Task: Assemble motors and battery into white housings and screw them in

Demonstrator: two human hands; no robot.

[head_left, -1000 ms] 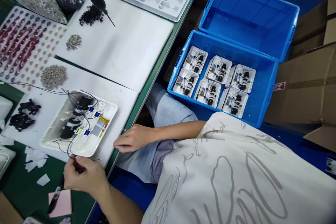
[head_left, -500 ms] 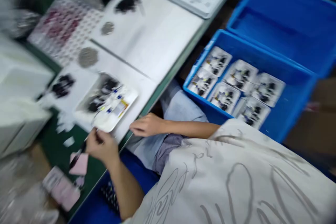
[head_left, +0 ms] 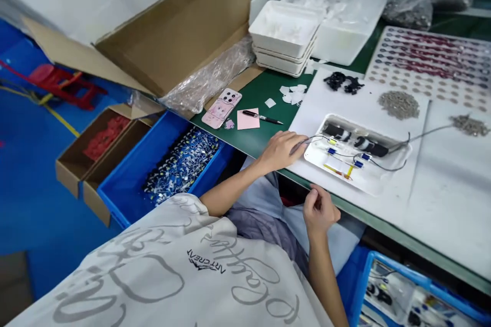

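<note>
My left hand [head_left: 282, 150] is at the left end of a white plastic tray [head_left: 378, 183], its fingers closed on a thin black wire [head_left: 316, 137] that runs into the tray. Inside the tray lie black cylindrical parts [head_left: 370, 146], small blue connectors [head_left: 365, 156], a yellow connector [head_left: 332, 141] and a yellow-orange strip [head_left: 337, 170]. My right hand [head_left: 320, 208] makes a loose fist at the table's front edge, apart from the tray; nothing shows in it.
Grey small parts [head_left: 399, 104] and black pieces [head_left: 342, 83] lie behind the tray. A pen [head_left: 261, 116], pink notes [head_left: 247, 120] and phone [head_left: 221, 108] are left. Stacked white trays [head_left: 284, 30] stand behind. Blue bins [head_left: 115, 189] flank me; one crate [head_left: 364, 286] holds filled trays.
The view has swung left, bringing the cardboard boxes and left bin into sight. My left hand stays by the tray's end with the wire; my right hand remains closed near the table edge.
</note>
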